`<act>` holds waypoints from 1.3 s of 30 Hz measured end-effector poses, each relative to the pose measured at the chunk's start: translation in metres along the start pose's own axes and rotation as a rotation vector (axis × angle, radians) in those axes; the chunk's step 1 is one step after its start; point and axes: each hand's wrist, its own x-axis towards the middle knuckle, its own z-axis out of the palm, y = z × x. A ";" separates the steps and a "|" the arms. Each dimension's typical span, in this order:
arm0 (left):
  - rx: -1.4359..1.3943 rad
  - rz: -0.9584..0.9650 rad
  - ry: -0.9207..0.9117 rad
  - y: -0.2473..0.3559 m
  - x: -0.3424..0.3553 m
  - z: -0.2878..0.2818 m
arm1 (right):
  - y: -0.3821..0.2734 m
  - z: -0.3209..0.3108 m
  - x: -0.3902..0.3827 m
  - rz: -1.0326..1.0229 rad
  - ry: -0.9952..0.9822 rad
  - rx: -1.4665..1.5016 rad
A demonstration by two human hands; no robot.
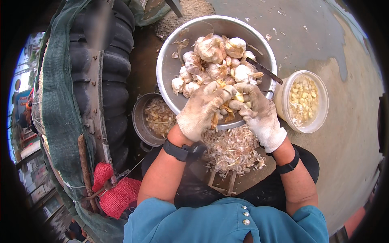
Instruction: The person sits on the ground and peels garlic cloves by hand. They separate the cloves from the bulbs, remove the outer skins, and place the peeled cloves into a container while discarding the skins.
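Both my hands wear whitish work gloves and meet over the near rim of a wide metal basin (172, 87). Between their fingertips is a pale garlic clove (239, 97) with brownish skin hanging about it. My left hand (204, 107) is closed, its fingers pressed together at the garlic. From the other side my right hand (259, 113) pinches the same piece. Whole garlic bulbs (210, 48) are heaped in the basin beyond my fingers. A knife (263, 69) with a dark blade lies across the bulbs toward the right rim.
Right of the basin stands a plastic tub (325, 103) of peeled cloves. A metal pot (139, 127) with garlic bits sits at the left. Loose garlic skins (233, 150) pile up below my hands. Farther left are a black ribbed tyre (115, 60), green netting (60, 101) and a red mesh bag (121, 196).
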 end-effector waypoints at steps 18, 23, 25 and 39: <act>-0.419 -0.091 -0.120 -0.033 0.004 0.005 | -0.007 -0.004 -0.003 -0.004 0.001 -0.081; 0.133 0.156 -0.069 -0.021 0.002 0.005 | -0.024 -0.008 -0.003 0.157 -0.051 0.061; 0.668 0.496 -0.057 -0.014 0.003 -0.001 | -0.025 -0.008 -0.002 0.191 -0.052 0.058; 0.542 0.383 -0.122 0.003 0.004 -0.006 | -0.024 -0.005 -0.003 0.269 0.085 0.327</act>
